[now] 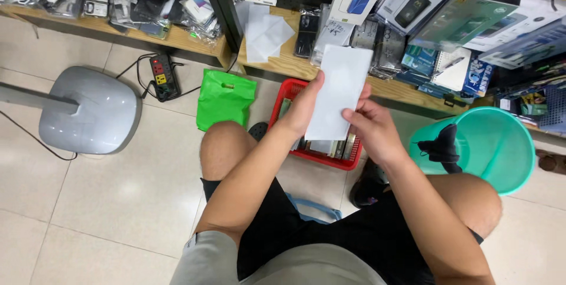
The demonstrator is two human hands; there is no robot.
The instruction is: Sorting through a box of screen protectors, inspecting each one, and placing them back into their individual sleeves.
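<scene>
Both hands are up on the white flat packet (337, 91), held right above the red basket (284, 97). Left hand (302, 110) grips its left edge, right hand (369, 124) pinches the lower right corner. Green bag (224, 98) left of the basket, teal bucket (501, 143) to its right.

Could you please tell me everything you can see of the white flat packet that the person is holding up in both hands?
The white flat packet is a thin, plain rectangle, paper or card by its look, with no print on the side shown. It is held upright, slightly tilted, above the red basket. The left hand grips its left edge, thumb along the side; the right hand pinches its lower right edge. Its top reaches up in front of the wooden shelf.
</scene>
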